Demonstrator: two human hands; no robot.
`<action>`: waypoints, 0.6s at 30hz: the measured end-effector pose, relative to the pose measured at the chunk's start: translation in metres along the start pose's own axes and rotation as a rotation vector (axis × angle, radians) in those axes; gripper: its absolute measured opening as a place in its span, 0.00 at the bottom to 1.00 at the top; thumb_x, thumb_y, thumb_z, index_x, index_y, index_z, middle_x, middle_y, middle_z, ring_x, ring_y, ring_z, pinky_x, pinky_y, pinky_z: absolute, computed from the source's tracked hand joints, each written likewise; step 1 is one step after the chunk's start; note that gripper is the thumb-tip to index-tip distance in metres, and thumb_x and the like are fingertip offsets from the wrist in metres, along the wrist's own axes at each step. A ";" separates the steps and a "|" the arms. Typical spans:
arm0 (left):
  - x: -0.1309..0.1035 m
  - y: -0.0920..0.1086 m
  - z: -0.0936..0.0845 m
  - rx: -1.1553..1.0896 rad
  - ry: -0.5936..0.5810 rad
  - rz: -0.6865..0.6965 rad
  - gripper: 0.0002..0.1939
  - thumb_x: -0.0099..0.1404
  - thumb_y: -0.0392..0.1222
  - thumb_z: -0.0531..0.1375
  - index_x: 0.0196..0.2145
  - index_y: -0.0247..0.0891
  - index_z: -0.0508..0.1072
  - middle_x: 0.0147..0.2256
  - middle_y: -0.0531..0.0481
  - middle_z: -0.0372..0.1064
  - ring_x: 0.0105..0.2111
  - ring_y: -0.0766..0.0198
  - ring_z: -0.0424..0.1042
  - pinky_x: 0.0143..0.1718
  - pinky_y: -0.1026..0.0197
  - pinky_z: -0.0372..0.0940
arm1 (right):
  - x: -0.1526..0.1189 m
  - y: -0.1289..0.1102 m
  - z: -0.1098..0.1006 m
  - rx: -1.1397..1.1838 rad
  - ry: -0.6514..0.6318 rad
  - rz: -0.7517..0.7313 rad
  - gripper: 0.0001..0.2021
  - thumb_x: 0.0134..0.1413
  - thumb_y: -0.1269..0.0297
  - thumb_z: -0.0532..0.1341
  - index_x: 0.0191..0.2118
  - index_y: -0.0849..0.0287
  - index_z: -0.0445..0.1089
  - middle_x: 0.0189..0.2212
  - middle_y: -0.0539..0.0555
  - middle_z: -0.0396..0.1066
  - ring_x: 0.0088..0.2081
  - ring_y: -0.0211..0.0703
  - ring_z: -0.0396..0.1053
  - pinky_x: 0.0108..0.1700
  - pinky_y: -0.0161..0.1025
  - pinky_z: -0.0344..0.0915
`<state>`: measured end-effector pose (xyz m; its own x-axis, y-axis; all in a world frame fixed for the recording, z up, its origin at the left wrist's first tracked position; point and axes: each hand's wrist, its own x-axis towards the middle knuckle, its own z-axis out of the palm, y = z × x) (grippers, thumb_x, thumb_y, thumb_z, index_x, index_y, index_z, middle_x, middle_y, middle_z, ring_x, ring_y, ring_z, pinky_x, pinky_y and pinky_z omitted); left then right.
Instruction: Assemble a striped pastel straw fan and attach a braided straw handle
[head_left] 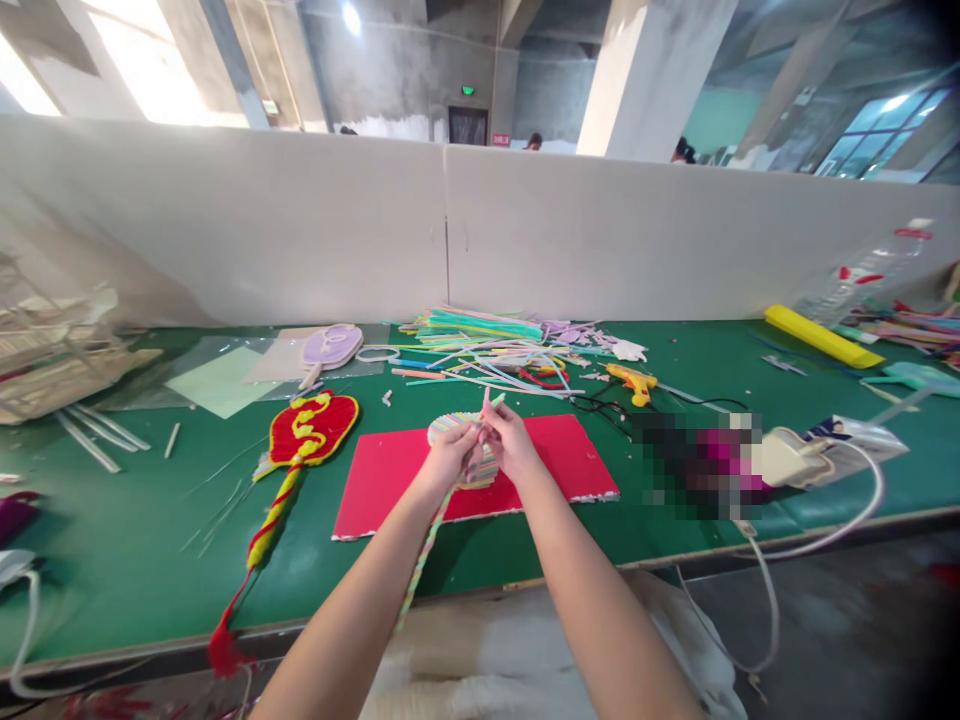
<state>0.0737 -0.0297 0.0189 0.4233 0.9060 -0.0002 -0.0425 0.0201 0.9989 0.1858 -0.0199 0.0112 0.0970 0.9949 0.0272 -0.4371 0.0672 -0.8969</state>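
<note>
Both of my hands meet over a red board [390, 470] near the front of the table. My left hand [450, 450] is closed on a braid of pastel pipe cleaners [422, 565], whose tail hangs down past the table edge. At its upper end, my right hand [507, 436] pinches the pipe cleaners, and a pink tip sticks up above the fingers. Under the hands lies a rounded, pastel-striped piece [442, 424], partly covered by them. The exact spot where the fingers grip is hidden.
Left of the board rests a red fan-shaped craft with yellow trim [313, 430]. Behind are a lilac fan shape [331, 347] and a pile of pipe cleaners [480, 325]. A yellow glue gun [634, 383] lies right, with cables beyond. A plastic bottle [862, 275] stands far right.
</note>
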 end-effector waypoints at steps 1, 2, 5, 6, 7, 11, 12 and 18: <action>0.000 0.001 0.000 -0.021 -0.037 -0.009 0.19 0.56 0.58 0.53 0.23 0.39 0.59 0.09 0.61 0.50 0.07 0.71 0.49 0.12 0.66 0.45 | -0.001 -0.001 0.000 0.007 -0.014 0.005 0.20 0.35 0.46 0.66 0.21 0.58 0.61 0.14 0.43 0.54 0.16 0.30 0.51 0.19 0.32 0.50; 0.000 0.002 0.000 -0.052 -0.070 -0.016 0.20 0.54 0.60 0.54 0.23 0.39 0.59 0.09 0.62 0.48 0.07 0.72 0.48 0.11 0.66 0.45 | -0.002 -0.002 -0.001 0.018 -0.025 0.008 0.21 0.34 0.46 0.66 0.21 0.57 0.61 0.14 0.43 0.54 0.16 0.30 0.51 0.19 0.32 0.50; -0.001 0.005 0.002 -0.119 -0.107 -0.020 0.22 0.51 0.63 0.55 0.23 0.39 0.59 0.09 0.63 0.45 0.06 0.74 0.45 0.10 0.66 0.46 | -0.003 -0.005 0.000 0.038 -0.031 0.012 0.21 0.34 0.46 0.66 0.20 0.57 0.61 0.14 0.42 0.52 0.16 0.29 0.48 0.18 0.32 0.47; 0.000 0.005 0.002 -0.127 -0.102 -0.017 0.22 0.51 0.63 0.55 0.23 0.39 0.60 0.09 0.63 0.47 0.07 0.74 0.46 0.11 0.66 0.47 | -0.003 -0.005 0.001 0.041 -0.025 0.012 0.21 0.34 0.47 0.67 0.20 0.58 0.60 0.14 0.42 0.52 0.15 0.29 0.48 0.18 0.32 0.46; 0.000 0.005 0.003 -0.126 -0.088 -0.014 0.22 0.52 0.63 0.55 0.24 0.38 0.60 0.10 0.62 0.49 0.07 0.73 0.48 0.11 0.66 0.47 | -0.002 -0.005 0.002 0.045 -0.017 0.011 0.20 0.35 0.48 0.67 0.20 0.58 0.60 0.14 0.42 0.52 0.15 0.29 0.48 0.18 0.32 0.46; 0.003 0.000 0.003 -0.076 0.024 0.017 0.19 0.54 0.58 0.56 0.25 0.38 0.61 0.13 0.59 0.58 0.11 0.71 0.56 0.14 0.67 0.50 | 0.002 0.000 0.003 -0.008 0.068 -0.036 0.21 0.38 0.50 0.66 0.18 0.57 0.56 0.12 0.42 0.51 0.15 0.29 0.48 0.18 0.32 0.46; 0.003 -0.001 0.003 -0.023 0.070 0.037 0.17 0.55 0.56 0.56 0.25 0.39 0.61 0.13 0.59 0.59 0.12 0.71 0.57 0.15 0.67 0.51 | 0.003 0.002 0.003 -0.050 0.093 -0.061 0.21 0.39 0.51 0.66 0.17 0.57 0.55 0.12 0.42 0.51 0.16 0.29 0.48 0.19 0.32 0.46; -0.003 -0.007 0.001 0.589 0.261 0.152 0.11 0.60 0.44 0.53 0.22 0.40 0.61 0.16 0.55 0.60 0.17 0.66 0.59 0.22 0.64 0.50 | 0.005 0.007 0.001 -0.272 0.180 -0.173 0.21 0.40 0.52 0.65 0.16 0.57 0.53 0.13 0.42 0.51 0.17 0.30 0.49 0.20 0.33 0.48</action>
<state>0.0739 -0.0336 0.0121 0.2155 0.9548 0.2049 0.4491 -0.2832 0.8474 0.1829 -0.0146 0.0058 0.3152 0.9398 0.1319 -0.1489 0.1862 -0.9712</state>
